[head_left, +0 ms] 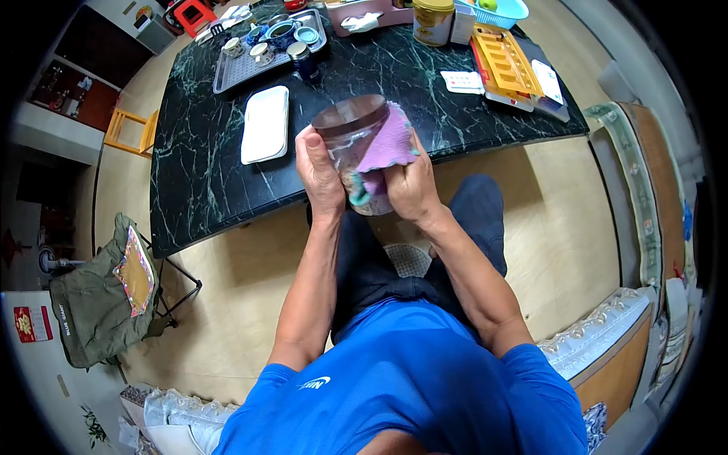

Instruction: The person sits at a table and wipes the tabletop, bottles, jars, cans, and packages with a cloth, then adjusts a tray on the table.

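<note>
A clear jar (345, 152) with a brown lid (350, 115) is held up over the table's front edge, tilted slightly. My left hand (321, 174) grips its left side, with the thumb near the lid. On the right side, my right hand (412, 182) presses a purple cloth (388, 140) with a teal edge against the jar. Part of the cloth hangs low across the jar's front. What the jar contains is hard to make out.
The dark marble table (205, 152) bears a white tray (265, 125), a dark jar (304, 62), a tea tray (231, 73) with cups, a yellow tub (433, 21) and an orange organizer (508, 61). A folding chair (98, 303) stands at the left.
</note>
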Demonstrator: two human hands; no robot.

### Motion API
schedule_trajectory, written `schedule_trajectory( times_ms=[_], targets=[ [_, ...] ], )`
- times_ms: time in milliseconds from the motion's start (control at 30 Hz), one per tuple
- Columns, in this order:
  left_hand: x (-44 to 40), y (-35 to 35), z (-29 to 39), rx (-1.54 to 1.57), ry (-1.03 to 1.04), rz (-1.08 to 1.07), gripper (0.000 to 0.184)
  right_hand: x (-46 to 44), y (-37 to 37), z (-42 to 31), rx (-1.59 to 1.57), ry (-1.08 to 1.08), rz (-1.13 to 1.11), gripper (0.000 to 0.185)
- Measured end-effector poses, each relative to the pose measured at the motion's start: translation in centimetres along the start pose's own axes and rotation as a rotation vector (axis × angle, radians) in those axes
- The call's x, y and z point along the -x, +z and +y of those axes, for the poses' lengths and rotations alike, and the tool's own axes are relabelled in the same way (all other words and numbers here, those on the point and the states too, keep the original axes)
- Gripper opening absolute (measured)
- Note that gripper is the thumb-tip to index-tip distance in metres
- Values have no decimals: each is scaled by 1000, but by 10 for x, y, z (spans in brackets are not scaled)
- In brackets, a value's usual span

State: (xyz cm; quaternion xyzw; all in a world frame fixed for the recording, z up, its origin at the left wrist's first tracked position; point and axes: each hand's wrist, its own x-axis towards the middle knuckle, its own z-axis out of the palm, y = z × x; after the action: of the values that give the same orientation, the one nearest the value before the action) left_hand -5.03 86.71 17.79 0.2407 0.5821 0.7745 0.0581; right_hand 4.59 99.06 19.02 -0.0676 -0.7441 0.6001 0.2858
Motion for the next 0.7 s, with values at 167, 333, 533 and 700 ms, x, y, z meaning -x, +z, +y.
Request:
schedule_trajectory(
  times_ms=[167,333,533,700],
  targets=[
    [6,22,23,117,88,6,89,-7,13,-18,307,-326,182,74],
    [9,19,27,4,60,-56,95,-36,-5,-6,-162,343,-137,56],
    [5,13,17,185,13,-143,90,-23,-2,-9,-10,-143,-76,55],
    [-3,8,23,120,-111,-134,90,-26,4,-5,-351,44,-44,60]
  ],
)
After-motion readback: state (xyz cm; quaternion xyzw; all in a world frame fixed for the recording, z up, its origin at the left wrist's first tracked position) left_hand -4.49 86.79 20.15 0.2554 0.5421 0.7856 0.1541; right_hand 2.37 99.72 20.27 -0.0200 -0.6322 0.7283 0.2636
